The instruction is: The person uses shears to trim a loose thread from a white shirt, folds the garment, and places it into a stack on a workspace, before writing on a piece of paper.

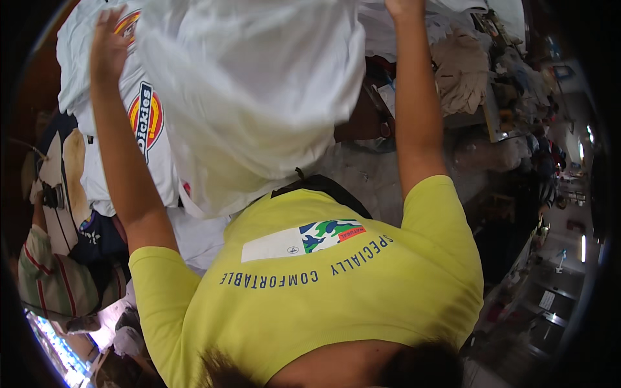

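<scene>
White garment (259, 90), upper centre, long axis running downward; my left hand (110, 46) open before printed white shirts (147, 119); right hand (406, 8) cropped, grip I cannot tell; beige cloth (460, 71), upper right.

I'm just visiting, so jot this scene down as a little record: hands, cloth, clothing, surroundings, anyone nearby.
Left hand: fingers extended, over white fabric with red, yellow and blue emblems; contact unclear
Right hand: cut off by the top edge; grip not visible
Centre: large, draped white cloth, partly blurred
Clothing: bright yellow short-sleeved shirt
Right side: crumpled beige fabric pile
Nearby: at left, another person's cream sleeve with red and green stripes
</scene>
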A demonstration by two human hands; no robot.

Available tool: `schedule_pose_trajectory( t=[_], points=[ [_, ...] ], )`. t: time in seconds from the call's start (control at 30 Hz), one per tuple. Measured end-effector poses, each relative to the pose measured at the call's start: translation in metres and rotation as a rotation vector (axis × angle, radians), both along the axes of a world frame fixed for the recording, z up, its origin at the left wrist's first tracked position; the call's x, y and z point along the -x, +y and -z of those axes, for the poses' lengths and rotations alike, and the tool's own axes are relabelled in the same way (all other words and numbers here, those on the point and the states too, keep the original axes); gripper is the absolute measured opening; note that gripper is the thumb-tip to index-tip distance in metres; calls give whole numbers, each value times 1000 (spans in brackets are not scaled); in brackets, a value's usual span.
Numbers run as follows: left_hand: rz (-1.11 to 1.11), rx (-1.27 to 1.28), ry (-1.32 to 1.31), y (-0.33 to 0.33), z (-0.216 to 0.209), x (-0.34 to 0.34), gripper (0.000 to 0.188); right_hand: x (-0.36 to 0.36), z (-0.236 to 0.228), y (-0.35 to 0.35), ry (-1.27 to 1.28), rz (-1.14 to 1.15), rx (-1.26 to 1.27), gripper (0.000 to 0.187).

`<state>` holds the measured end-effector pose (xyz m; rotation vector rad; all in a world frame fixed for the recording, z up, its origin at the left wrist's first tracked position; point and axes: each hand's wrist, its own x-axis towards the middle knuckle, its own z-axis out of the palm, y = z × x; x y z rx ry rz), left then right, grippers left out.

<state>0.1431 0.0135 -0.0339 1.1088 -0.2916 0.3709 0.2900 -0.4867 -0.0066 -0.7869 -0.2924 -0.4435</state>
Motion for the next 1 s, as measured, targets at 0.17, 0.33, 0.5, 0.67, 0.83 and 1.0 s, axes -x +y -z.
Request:
schedule_pose_trajectory(
  t=[0.17, 0.33, 0.5, 0.67, 0.83, 1.0],
  points=[
    [-390, -801, 563, -34, 140, 54, 51, 78, 154, 32, 195, -45, 839, 30],
    [-577, -1229, 375, -43, 235, 161, 41, 200, 270, 20, -83, -100, 1719, 40],
    [-715, -1367, 387, -56, 208, 207, 43, 214, 268, 1, 30, 24, 1808, 44],
    [-452, -424, 807, -51, 202, 212, 46, 208, 238, 36, -61, 164, 1797, 37],
    [-30, 227, 573, -142, 136, 192, 58, 262, 148, 157, 24, -664, 1161, 60],
    [-18, -177, 238, -168, 107, 184, 60, 234, 132, 180, -41, -478, 1188, 30]
  ],
)
